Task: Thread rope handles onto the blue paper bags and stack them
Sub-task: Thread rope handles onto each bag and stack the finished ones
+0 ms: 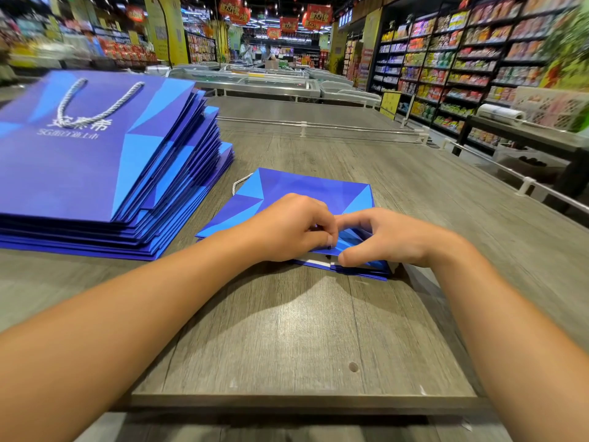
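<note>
a flat blue paper bag (pixel 306 189) is laid on the grey wooden table (pixel 287 330), near the middle, with its open mouth turned toward the near edge. the near rim of the bag is worked on by both hands. the left hand (pixel 290 228) is set on the bag's left part, its fingers curled down and pinched narrowly at the top layer of the rim; whether a rope is held between them cannot be told. the right hand (pixel 385 237) is placed just beside it, with the forefinger stretched toward the left hand and the thumb pressed against the bag's near edge, so that the paper is pinched. a white inner fold is shown at the rim between the two hands. a short loop of white rope handle (pixel 239 182) is seen sticking out at the bag's far left corner. to the far left, a tall stack of finished blue bags (pixel 95 173) is piled on the table, with a white rope handle laid across its top bag. supermarket shelves (pixel 462 68) are seen at the far right.
</note>
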### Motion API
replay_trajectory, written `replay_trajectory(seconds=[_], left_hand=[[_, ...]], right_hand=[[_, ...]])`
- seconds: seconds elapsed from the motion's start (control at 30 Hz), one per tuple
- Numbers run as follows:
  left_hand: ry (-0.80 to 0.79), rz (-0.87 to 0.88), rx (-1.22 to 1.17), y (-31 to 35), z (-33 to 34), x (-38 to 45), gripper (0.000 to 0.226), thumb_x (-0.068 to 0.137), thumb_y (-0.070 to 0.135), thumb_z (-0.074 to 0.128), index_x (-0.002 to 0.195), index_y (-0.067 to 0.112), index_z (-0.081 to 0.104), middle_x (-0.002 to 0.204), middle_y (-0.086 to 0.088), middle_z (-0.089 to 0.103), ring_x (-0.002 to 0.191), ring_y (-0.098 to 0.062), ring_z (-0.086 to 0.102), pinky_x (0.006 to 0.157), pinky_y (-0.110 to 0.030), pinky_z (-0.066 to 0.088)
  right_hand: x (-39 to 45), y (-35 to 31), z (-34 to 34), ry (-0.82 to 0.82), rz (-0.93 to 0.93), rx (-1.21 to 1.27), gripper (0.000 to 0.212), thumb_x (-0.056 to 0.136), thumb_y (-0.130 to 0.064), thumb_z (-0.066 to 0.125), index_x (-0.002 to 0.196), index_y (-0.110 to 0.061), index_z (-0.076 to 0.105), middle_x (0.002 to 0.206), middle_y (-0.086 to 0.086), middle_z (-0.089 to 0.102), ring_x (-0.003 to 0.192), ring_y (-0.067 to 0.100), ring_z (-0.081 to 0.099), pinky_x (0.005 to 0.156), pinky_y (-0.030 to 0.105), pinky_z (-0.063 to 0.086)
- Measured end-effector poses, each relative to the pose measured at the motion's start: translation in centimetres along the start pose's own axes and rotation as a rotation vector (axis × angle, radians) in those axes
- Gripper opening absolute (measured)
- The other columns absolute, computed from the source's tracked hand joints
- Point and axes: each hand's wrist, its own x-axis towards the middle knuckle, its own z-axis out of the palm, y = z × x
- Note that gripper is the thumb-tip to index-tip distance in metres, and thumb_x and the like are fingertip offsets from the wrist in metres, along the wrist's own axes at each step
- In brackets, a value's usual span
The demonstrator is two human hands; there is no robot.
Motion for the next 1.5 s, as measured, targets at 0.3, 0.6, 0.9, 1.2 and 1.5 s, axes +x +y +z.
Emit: replay_trajectory(seconds=[0.3,0.6,0.9,1.2,1.5], left_hand=[[-0.032,-0.136,-0.143,0.3,-1.1,-0.6,0.012,0.091,0.032,0.065,0.094,0.028,0.075,0.076,0.011,0.066,0.070,-0.003,0.056,0.067,-0.022,0.044],[0.038,-0.126,-0.044,0.1,-1.5,-1.1,0.022,0.085,0.019,0.071,0.106,0.026,0.076,0.085,0.014,0.070,0.076,0.003,0.059,0.074,-0.016,0.047],[-0.045,-0.187,-0.091,-0.2,-1.3,-0.7,0.017,0.095,0.020,0.059,0.084,0.016,0.072,0.062,0.009,0.054,0.058,-0.004,0.045,0.057,-0.017,0.035],[-0.077,-0.417,-0.216,-0.5,-2.2,-0.5,0.038,0.090,0.023,0.053,0.051,0.022,0.050,0.051,0.007,0.037,0.051,-0.018,0.034,0.053,-0.026,0.032],[-0.017,-0.504,-0.257,0.1,-2.3,-0.5,0.030,0.085,0.018,0.051,0.056,0.017,0.040,0.047,0.004,0.027,0.041,-0.018,0.023,0.041,-0.017,0.023]], right_hand=[[0.0,0.2,-0.2,0.157,-0.011,0.191,0.020,0.081,-0.023,0.074,0.100,-0.024,0.076,0.104,-0.007,0.075,0.106,0.010,0.067,0.107,0.036,0.045],[0.1,0.2,-0.1,0.239,0.046,0.229,0.026,0.070,-0.039,0.074,0.095,-0.029,0.077,0.099,-0.012,0.075,0.103,0.006,0.067,0.107,0.037,0.044],[0.1,0.0,0.1,0.294,0.002,0.232,0.011,0.082,-0.021,0.076,0.094,-0.023,0.075,0.097,-0.007,0.075,0.098,0.010,0.069,0.102,0.034,0.049],[0.1,-1.3,0.7,0.420,-0.157,-0.063,0.013,0.070,-0.023,0.078,0.073,-0.033,0.070,0.094,-0.011,0.066,0.090,0.011,0.060,0.085,0.034,0.050],[1.1,-4.2,3.0,0.707,0.110,-0.785,0.015,0.090,-0.032,0.062,0.097,-0.032,0.074,0.117,-0.010,0.063,0.106,0.023,0.047,0.082,0.034,0.041]])
